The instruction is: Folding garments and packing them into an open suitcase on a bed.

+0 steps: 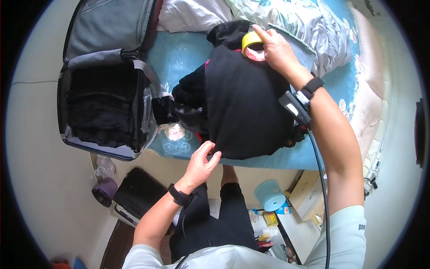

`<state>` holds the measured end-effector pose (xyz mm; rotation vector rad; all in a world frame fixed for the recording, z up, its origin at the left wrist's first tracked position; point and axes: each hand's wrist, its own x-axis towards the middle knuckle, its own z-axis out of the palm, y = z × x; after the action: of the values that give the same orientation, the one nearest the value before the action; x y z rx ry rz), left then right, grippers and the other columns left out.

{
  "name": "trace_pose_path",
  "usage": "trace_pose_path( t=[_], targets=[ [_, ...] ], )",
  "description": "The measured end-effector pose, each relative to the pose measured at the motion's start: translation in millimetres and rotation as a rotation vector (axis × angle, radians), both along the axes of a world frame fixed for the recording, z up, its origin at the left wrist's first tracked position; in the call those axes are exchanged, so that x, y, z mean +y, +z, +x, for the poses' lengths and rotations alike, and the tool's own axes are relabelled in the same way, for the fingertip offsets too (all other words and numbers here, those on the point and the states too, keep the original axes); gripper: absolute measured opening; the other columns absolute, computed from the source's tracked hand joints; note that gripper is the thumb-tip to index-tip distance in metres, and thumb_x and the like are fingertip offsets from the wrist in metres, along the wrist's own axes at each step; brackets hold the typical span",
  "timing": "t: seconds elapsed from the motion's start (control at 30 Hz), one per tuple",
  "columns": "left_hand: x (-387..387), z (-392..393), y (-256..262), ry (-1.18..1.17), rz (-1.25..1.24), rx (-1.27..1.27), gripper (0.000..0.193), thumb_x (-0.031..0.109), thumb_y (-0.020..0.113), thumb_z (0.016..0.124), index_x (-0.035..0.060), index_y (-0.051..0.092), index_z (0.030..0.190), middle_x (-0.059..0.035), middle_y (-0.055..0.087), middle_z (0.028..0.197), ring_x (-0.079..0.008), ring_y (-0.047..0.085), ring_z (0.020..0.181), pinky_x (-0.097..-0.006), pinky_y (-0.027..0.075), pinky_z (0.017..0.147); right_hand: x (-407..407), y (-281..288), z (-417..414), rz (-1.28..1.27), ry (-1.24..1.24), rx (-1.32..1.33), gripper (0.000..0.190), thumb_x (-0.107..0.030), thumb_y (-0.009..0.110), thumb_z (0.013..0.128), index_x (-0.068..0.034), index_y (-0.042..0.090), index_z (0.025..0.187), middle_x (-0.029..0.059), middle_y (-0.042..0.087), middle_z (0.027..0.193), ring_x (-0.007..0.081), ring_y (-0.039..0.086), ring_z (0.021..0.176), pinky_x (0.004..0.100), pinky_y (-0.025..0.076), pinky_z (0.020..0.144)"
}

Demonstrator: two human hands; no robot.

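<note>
Black clothing (248,111) lies heaped on the bed, one large smooth piece spread over the rest. At its far edge my right hand (277,48) grips a roll of yellow tape (251,39) with a red and white inner ring. My left hand (203,163) is at the near left edge of the cloth, thumb and fingers apart; whether it pinches the hem is hard to tell. On the left stands an open suitcase (97,148) with folded black clothes (100,104) inside. A shiny black piece (164,110) lies between suitcase and heap.
Rumpled bedding (289,20) covers the far side of the bed (178,50). Below the near edge are a dark case (141,188), a purple basket (105,190) and a light blue bin (270,195) on the floor. A black cable (320,168) runs along my right arm.
</note>
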<state>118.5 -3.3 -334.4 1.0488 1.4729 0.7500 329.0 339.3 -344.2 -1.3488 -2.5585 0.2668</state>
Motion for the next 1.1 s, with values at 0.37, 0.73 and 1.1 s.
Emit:
trace_pose_path(
  t=[0.37, 0.73, 1.1],
  targets=[
    [-6, -9, -2, 0.001, -0.027, -0.015, 0.021, 0.018, 0.065, 0.092, -0.0005, 0.055, 0.098, -0.0081, 0.052, 0.087, -0.0166, 0.05, 0.07, -0.0287, 0.041, 0.057, 28, 15, 53, -0.424, -0.707, 0.627, 0.049, -0.014, 0.053, 0.093, -0.006, 0.05, 0.142, 0.0128, 0.066, 0.104, 0.0222, 0.067, 0.091, 0.0357, 0.055, 0.074],
    [-1, 2, 1, -0.013, -0.022, -0.05, 0.018, 0.012, 0.065, 0.092, -0.0008, 0.053, 0.096, -0.0058, 0.049, 0.087, -0.0141, 0.05, 0.079, -0.027, 0.042, 0.059, 36, -17, 75, -0.511, -0.799, 0.63, 0.035, -0.005, 0.052, 0.091, 0.001, 0.054, 0.125, 0.0121, 0.065, 0.094, 0.0183, 0.066, 0.082, 0.0356, 0.055, 0.065],
    [-4, -5, 0, 0.001, -0.185, -0.187, 0.015, 0.01, 0.064, 0.094, 0.001, 0.052, 0.094, -0.0009, 0.047, 0.084, -0.0102, 0.043, 0.082, -0.0253, 0.042, 0.073, -134, 39, 77, 0.226, -0.236, 0.198, 0.035, -0.001, 0.054, 0.087, -0.001, 0.05, 0.122, 0.0232, 0.064, 0.103, 0.0446, 0.062, 0.096, 0.0448, 0.052, 0.084]
  ],
)
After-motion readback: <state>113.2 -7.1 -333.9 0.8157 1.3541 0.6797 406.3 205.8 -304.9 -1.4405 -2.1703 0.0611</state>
